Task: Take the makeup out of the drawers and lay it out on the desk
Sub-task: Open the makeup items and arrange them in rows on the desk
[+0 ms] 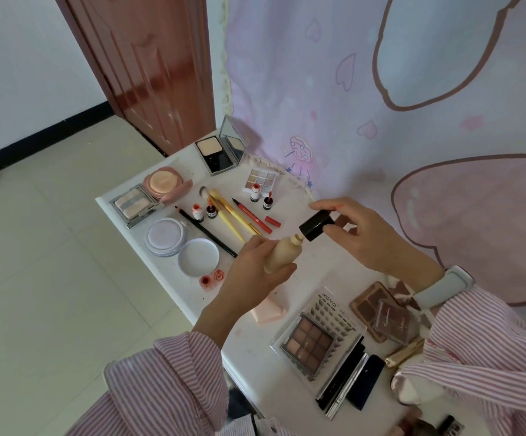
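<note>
**Above the desk: foundation bottle and its cap held apart**

Nearest the viewer, two striped sleeves [173, 372] frame the white desk [286, 385]. On its near end lie a nine-pan brown eyeshadow palette [310, 344] in a clear case over a lash tray [334, 313], dark slim cases [352, 382] just beside it, and a brown compact [392, 320] resting on an open brown palette [370, 305]. A pink sponge [269, 311] lies near the desk's left edge.

Mid-field, above the desk, the left hand [252, 275] grips a beige foundation bottle [283, 251], fingers curled round its body, neck tilted up to the right. The right hand [362, 234] pinches the black cap [316, 226] between thumb and fingers; cap and bottle neck are just apart. A pale wristband [444, 286] sits on the right wrist.

Farther off lie a round white jar lid [198, 256], a lilac powder jar [165, 236], a black pencil [206, 231], yellow-handled brushes [228, 214], a red liner pen [250, 214], small red-topped bottles [255, 193], a silver pressed-powder compact [132, 204], a pink round compact [164, 182] and a pale eyeshadow palette [260, 179]. At the far end stands an open mirrored compact [219, 151], beside a pink printed curtain [381, 89].
</note>
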A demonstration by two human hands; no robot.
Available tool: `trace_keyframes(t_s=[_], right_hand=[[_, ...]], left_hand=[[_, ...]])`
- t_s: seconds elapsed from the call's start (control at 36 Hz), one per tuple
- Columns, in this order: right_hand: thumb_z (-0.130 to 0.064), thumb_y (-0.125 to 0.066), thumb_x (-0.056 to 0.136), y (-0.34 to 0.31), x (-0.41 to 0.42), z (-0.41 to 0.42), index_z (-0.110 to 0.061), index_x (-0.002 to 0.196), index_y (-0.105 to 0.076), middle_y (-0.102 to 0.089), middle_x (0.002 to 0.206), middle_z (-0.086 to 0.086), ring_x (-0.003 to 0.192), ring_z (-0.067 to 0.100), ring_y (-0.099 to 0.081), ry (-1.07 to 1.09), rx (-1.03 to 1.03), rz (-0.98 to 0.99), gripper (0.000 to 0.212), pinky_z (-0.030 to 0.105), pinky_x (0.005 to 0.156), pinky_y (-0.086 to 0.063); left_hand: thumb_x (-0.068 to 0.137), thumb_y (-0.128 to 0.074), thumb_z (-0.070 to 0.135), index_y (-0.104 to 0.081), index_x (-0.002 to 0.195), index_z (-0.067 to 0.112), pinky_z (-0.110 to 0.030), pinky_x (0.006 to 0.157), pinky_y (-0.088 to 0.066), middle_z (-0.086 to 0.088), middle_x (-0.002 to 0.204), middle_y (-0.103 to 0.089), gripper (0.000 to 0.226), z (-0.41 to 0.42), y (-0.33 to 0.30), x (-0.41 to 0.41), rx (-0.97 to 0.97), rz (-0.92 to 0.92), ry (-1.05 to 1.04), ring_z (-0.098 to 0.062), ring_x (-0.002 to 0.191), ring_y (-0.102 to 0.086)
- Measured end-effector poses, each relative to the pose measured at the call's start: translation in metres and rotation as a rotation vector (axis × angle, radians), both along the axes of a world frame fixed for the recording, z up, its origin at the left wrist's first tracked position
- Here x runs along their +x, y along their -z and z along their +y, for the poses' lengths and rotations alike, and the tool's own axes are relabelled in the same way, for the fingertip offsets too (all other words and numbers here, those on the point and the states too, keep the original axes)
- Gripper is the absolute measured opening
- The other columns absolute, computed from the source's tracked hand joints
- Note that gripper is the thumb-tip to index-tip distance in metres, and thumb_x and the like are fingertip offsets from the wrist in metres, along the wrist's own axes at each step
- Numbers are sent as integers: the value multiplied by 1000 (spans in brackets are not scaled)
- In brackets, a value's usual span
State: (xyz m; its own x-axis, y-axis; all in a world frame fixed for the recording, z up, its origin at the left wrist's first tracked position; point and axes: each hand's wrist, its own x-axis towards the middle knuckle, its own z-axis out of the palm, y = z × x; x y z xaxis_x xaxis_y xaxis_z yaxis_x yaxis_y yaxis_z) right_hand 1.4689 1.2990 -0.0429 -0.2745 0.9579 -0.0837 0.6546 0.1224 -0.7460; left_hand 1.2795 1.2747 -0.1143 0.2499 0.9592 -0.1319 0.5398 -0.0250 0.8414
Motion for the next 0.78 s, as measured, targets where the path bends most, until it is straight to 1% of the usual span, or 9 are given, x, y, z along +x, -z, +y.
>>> trace_keyframes(t_s=[0.14, 0.19, 0.25, 0.36, 0.44, 0.5, 0.56, 0.64, 0.78], right_hand=[[-6, -52, 92, 2, -2, 0, -34, 124, -43, -54, 109, -10, 72, 7, -56, 75, -42, 137, 44, 22, 65, -46], [-5, -52, 91, 1, -3, -1, -32, 128, -38, -55, 111, -12, 72, 5, -59, 108, -50, 204, 47, 20, 64, -48], [-4, -52, 91, 2, -3, -3, -28, 131, -36, -56, 113, -13, 71, 5, -61, 144, -55, 278, 49, 19, 61, -49], [-4, -50, 92, 12, -2, -7, -16, 134, -37, -58, 115, -3, 75, 15, -61, 279, -106, 411, 46, 25, 60, -49], [-5, -52, 91, 28, -1, -14, -18, 127, -48, -59, 114, -2, 79, 14, -58, 260, -122, 323, 38, 19, 59, -49], [-6, -54, 90, 39, -4, -17, -24, 121, -51, -60, 111, -8, 82, 12, -56, 229, -148, 271, 36, 16, 60, -48], [-7, -56, 90, 48, -8, -19, -30, 116, -52, -59, 110, -14, 83, 9, -55, 213, -171, 254, 35, 13, 63, -46], [-10, -59, 88, 53, -17, -18, -28, 112, -54, -58, 110, -14, 84, 6, -54, 208, -178, 271, 31, 18, 70, -45], [-16, -65, 85, 53, -31, -14, -22, 107, -55, -58, 101, -10, 81, 5, -55, 227, -155, 316, 25, 17, 68, -45]], left_hand=[[82, -68, 33, -58, 121, 18, -10, 71, -36, 8, 102, -47, 43, 1, 1, 0, 12, -42, -18, -5, 85, -46], [81, -69, 31, -59, 120, 17, -10, 69, -36, 9, 99, -48, 43, 2, 1, 0, 26, -65, -40, -2, 81, -46], [80, -70, 30, -60, 117, 16, -13, 69, -39, 12, 94, -47, 40, 3, 0, 1, 40, -97, -69, 0, 80, -46], [80, -71, 29, -61, 109, 17, -22, 70, -44, 15, 87, -49, 33, 6, -4, 3, 66, -157, -133, -2, 78, -48], [81, -70, 29, -59, 113, 23, -15, 72, -44, 19, 91, -54, 35, 9, -7, 3, 60, -206, -169, 5, 84, -51], [80, -71, 28, -59, 117, 26, -10, 74, -44, 26, 92, -56, 38, 12, -9, 2, 44, -237, -171, 12, 88, -51], [79, -72, 27, -59, 114, 31, -9, 75, -45, 28, 93, -57, 37, 15, -12, 2, 18, -268, -162, 11, 91, -53], [77, -73, 24, -60, 108, 34, -9, 76, -44, 19, 97, -63, 34, 18, -13, 1, -10, -319, -156, 5, 95, -55], [77, -73, 28, -68, 109, 24, 1, 72, -30, 2, 105, -55, 33, 22, -16, 0, -34, -297, -118, 15, 89, -43]])
